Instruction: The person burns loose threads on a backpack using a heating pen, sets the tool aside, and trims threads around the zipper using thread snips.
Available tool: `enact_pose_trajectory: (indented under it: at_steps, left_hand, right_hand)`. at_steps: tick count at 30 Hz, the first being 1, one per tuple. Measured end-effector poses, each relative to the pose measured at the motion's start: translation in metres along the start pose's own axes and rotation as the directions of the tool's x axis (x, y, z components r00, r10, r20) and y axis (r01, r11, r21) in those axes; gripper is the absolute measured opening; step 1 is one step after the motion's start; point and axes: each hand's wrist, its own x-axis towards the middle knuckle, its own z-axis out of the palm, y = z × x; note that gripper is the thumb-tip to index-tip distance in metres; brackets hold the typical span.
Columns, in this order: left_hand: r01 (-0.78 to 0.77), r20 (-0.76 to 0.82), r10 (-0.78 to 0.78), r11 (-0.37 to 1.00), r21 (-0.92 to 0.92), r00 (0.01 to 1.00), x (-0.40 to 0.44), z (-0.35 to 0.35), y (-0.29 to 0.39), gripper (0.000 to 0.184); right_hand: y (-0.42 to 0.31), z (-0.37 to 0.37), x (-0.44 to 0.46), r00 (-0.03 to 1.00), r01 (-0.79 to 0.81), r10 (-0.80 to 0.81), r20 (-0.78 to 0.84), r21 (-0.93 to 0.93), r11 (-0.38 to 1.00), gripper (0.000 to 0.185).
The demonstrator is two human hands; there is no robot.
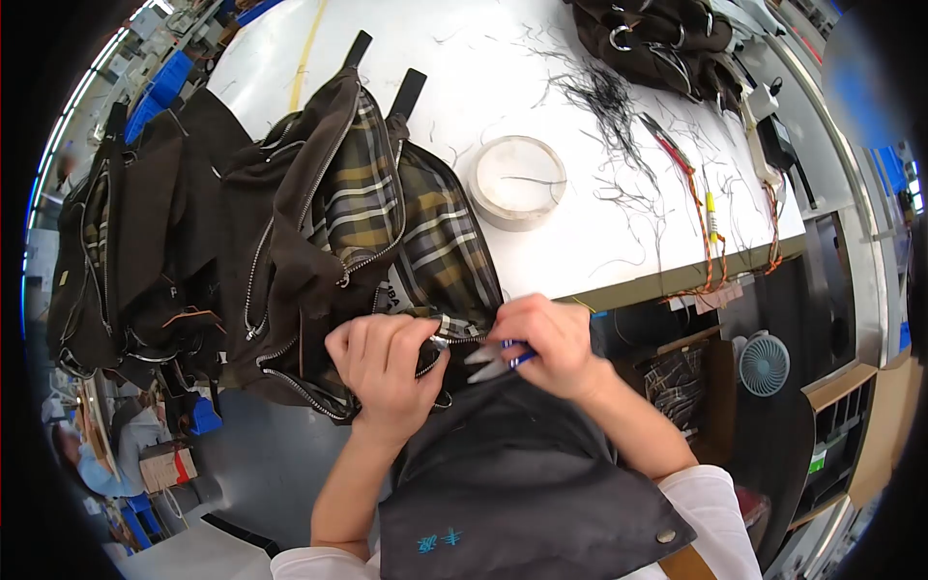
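Observation:
A dark brown bag with plaid lining and silver zippers lies unzipped at the table's near left edge. My left hand is closed on the bag's zippered edge, close to a metal zipper part. Pinched in my right hand is a pair of thread snips with a blue handle. Their silver blades point left toward my left hand, just below the zipper edge. My right fingers also touch the bag's edge; exactly what they press there is hidden.
A white tape roll lies on the white table. Cut black threads, red-handled snips and a yellow pen are to the right. More bags sit at the back. A small fan stands beyond the table edge.

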Motion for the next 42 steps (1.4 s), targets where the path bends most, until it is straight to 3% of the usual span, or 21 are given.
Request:
enact_pose_trajectory:
  at_steps: [2,4,6,8,10,12,14,19,22,24,25,26,28,30,32,33,36,40,41,42]
  left_hand:
    - [-0.025,-0.131,0.024,1.0,-0.008,0.991,-0.005,0.003,-0.003,0.038]
    - [-0.015,-0.231,0.0,0.998,-0.064,0.973,-0.011,0.01,-0.006,0.04]
    - [0.003,-0.269,-0.022,0.997,-0.071,0.963,-0.015,0.014,-0.009,0.039]
    - [0.009,-0.263,-0.034,0.995,-0.095,0.964,-0.017,0.014,-0.009,0.04]
    - [0.001,-0.268,-0.027,0.995,-0.098,0.963,-0.017,0.016,-0.009,0.041]
    - [0.003,-0.269,-0.03,0.995,-0.099,0.963,-0.017,0.016,-0.008,0.041]
    - [0.001,-0.256,-0.028,0.995,-0.102,0.966,-0.014,0.015,-0.007,0.041]
    - [0.0,-0.212,-0.022,0.995,-0.103,0.977,-0.013,0.014,-0.008,0.035]
    - [-0.006,-0.203,-0.015,0.995,-0.101,0.979,-0.01,0.014,-0.006,0.032]
    - [-0.024,-0.195,0.011,0.998,-0.064,0.981,-0.011,0.015,-0.007,0.034]
    - [-0.021,-0.199,0.009,0.998,-0.061,0.98,-0.01,0.015,-0.006,0.035]
    - [-0.018,-0.203,0.006,0.998,-0.058,0.979,-0.01,0.016,-0.006,0.037]
    - [-0.007,-0.206,-0.008,0.997,-0.073,0.978,-0.01,0.016,-0.005,0.041]
    - [-0.004,-0.206,-0.013,0.997,-0.082,0.978,-0.01,0.016,-0.006,0.043]
    - [-0.004,-0.201,-0.014,0.996,-0.087,0.98,-0.011,0.017,-0.006,0.042]
    - [-0.001,-0.197,-0.016,0.996,-0.088,0.98,-0.01,0.017,-0.006,0.042]
    - [0.003,-0.189,-0.02,0.996,-0.091,0.982,-0.011,0.017,-0.006,0.043]
    - [0.002,-0.18,-0.019,0.996,-0.094,0.984,-0.012,0.017,-0.006,0.043]
    - [-0.001,-0.176,-0.016,0.995,-0.095,0.984,-0.012,0.017,-0.007,0.044]
    - [0.002,-0.176,-0.018,0.996,-0.094,0.984,-0.012,0.016,-0.007,0.044]
  right_hand:
    - [-0.011,0.023,-0.005,0.978,-0.005,0.013,-0.21,0.039,0.999,0.03]
    - [-0.024,0.049,-0.012,0.929,-0.183,0.229,-0.292,0.178,0.967,0.033]
    - [-0.031,0.049,-0.013,0.914,-0.257,0.359,-0.187,0.417,0.872,0.029]
    - [-0.033,0.036,-0.016,0.874,-0.37,0.486,-0.013,0.631,0.682,0.026]
    - [-0.036,0.02,-0.005,0.808,-0.432,0.589,0.018,0.698,0.57,0.022]
    - [-0.034,0.012,0.008,0.878,-0.36,0.471,-0.09,0.526,0.771,0.024]
    - [-0.031,0.011,0.018,0.955,-0.259,0.292,-0.053,0.331,0.907,0.028]
    - [-0.04,0.0,0.03,0.997,-0.009,0.016,0.079,-0.088,0.996,0.031]
    - [-0.04,0.0,0.032,0.99,0.012,0.008,0.14,-0.142,0.99,0.032]
    - [-0.034,0.008,0.032,0.979,-0.194,0.187,0.077,0.097,0.976,0.031]
    - [-0.032,0.01,0.031,0.958,-0.285,0.278,0.064,0.22,0.933,0.031]
    - [-0.032,0.01,0.032,0.887,-0.457,0.445,0.125,0.381,0.804,0.03]
    - [-0.034,0.005,0.034,0.653,-0.697,0.686,0.322,0.609,0.378,0.028]
    - [-0.031,-0.008,0.039,0.46,-0.741,0.796,0.394,0.664,0.1,0.031]
    - [-0.034,-0.018,0.042,0.504,-0.673,0.816,0.284,0.722,0.164,0.034]
    - [-0.026,-0.016,0.033,0.62,-0.697,0.757,0.208,0.59,0.408,0.033]
    - [-0.027,-0.014,0.028,0.739,-0.666,0.614,0.277,0.436,0.606,0.03]
    - [-0.025,0.003,0.024,0.921,-0.386,0.358,0.152,0.247,0.889,0.028]
    - [-0.023,0.004,0.025,0.965,-0.244,0.228,0.125,0.133,0.961,0.029]
    - [-0.022,0.005,0.025,0.946,-0.318,0.298,0.127,0.189,0.929,0.028]
